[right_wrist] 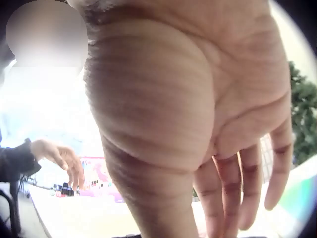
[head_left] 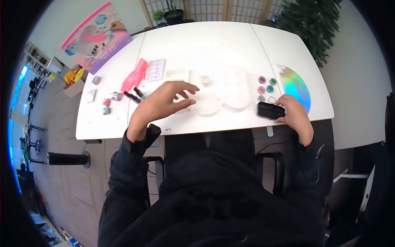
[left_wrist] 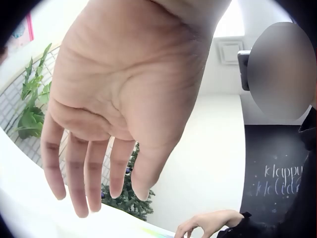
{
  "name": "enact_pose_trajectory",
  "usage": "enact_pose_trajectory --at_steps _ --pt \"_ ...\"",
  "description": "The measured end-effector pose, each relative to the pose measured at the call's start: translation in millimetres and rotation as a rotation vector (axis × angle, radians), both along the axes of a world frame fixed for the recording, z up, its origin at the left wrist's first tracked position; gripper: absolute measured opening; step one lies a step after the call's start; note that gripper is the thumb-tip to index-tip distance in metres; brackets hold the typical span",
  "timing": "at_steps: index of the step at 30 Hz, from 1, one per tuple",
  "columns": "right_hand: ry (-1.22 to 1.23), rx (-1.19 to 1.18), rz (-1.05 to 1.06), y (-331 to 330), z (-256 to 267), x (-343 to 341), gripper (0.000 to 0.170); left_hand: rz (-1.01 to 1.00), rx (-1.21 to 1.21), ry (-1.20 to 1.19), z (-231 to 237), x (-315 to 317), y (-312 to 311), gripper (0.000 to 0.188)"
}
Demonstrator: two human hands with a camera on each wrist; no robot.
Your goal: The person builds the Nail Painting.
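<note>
My left hand (head_left: 162, 101) hovers over the near side of the table, its fingers relaxed and apart, holding nothing. In the left wrist view its bare palm (left_wrist: 124, 99) shows. Beneath and beside it are a clear round dish (head_left: 207, 108) and a small clear cup (head_left: 205, 80). At the right, my right hand (head_left: 296, 117) grips the right end of a small glossy black case (head_left: 270, 110), fingers at the far side and thumb at the near side. Just beyond the case stand several small round pots, among them a purple pot (head_left: 262, 80) and a teal pot (head_left: 270, 89).
A white molded tray (head_left: 235, 88) lies mid-table. Leftward are a pink hand form (head_left: 135, 76), a lilac mold (head_left: 155, 70), black-capped bottles (head_left: 132, 97) and small jars (head_left: 117, 96). A printed box (head_left: 96, 37) stands at the far left; an iridescent sheet (head_left: 295, 88) lies at the right.
</note>
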State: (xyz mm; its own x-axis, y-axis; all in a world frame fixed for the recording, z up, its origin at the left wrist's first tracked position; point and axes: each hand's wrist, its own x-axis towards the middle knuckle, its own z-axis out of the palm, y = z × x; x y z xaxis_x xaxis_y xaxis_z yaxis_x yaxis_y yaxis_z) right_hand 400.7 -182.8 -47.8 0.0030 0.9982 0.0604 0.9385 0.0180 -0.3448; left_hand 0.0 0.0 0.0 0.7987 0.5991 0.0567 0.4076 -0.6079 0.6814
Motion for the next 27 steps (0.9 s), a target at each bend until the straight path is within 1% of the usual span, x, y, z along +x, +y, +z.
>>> enact_pose_trajectory --at_steps 2,4,6,7,8,10,11,13,14,15,16,17,18,19,20,22,23,24,25,26,27 --pt "-0.283 0.15 -0.065 0 14 -18 0.062 -0.007 -0.079 0.083 1 -13 7 0.035" --pt "-0.266 0.194 -0.046 6 36 -41 0.065 0.033 -0.063 0.106 -2 -20 9 0.037" --pt "-0.085 0.154 -0.029 12 49 -64 0.065 0.076 0.119 0.137 -22 -27 8 0.037" --pt "-0.017 0.135 0.037 18 52 -73 0.062 0.068 0.202 0.119 -33 -30 9 0.037" --pt "-0.019 0.145 0.052 24 53 -83 0.062 0.071 0.251 0.15 -41 -29 7 0.038" --pt "0.01 0.135 0.189 38 50 -103 0.058 0.039 0.275 0.232 -53 -28 2 0.043" --pt "-0.032 0.165 0.268 46 47 -110 0.056 0.04 0.243 0.257 -53 -26 -2 0.045" --pt "-0.083 0.182 0.296 62 31 -120 0.056 0.037 0.206 0.305 -49 -21 -10 0.049" --pt "-0.126 0.185 0.311 69 30 -128 0.056 0.039 0.226 0.286 -51 -20 -12 0.049" --pt "-0.214 0.007 0.253 73 36 -135 0.068 0.027 0.222 0.286 -51 -19 -13 0.049" --pt "-0.218 0.022 0.27 80 38 -141 0.068 0.016 0.218 0.286 -51 -19 -14 0.049" --pt "-0.236 -0.083 0.226 87 37 -146 0.07 -0.02 0.267 0.236 -56 -20 -13 0.049" --pt "-0.254 -0.192 0.179 94 33 -151 0.071 -0.004 0.273 0.235 -60 -21 -12 0.049" --pt "-0.234 -0.068 0.232 98 17 -145 0.065 -0.015 0.268 0.222 -61 -21 -12 0.049" --pt "-0.236 -0.063 0.239 105 12 -149 0.065 -0.029 0.263 0.208 -61 -20 -12 0.049" --pt "-0.316 -0.057 0.18 116 6 -158 0.05 -0.005 0.252 0.206 -56 -17 -16 0.049" --pt "-0.315 -0.055 0.181 123 -2 -159 0.05 0.01 0.226 0.271 -52 -14 -18 0.049" --pt "-0.351 0.066 0.193 130 -13 -158 0.044 0.024 0.202 0.336 -49 -11 -19 0.05" --pt "-0.387 0.188 0.203 134 -16 -158 0.037 0.022 0.208 0.336 -47 -9 -19 0.05" --pt "-0.388 0.196 0.198 136 -18 -157 0.037 0.046 0.198 0.354 -45 -7 -21 0.051" --pt "-0.385 0.232 0.177 136 -19 -156 0.041 0.072 0.189 0.37 -44 -5 -22 0.052"
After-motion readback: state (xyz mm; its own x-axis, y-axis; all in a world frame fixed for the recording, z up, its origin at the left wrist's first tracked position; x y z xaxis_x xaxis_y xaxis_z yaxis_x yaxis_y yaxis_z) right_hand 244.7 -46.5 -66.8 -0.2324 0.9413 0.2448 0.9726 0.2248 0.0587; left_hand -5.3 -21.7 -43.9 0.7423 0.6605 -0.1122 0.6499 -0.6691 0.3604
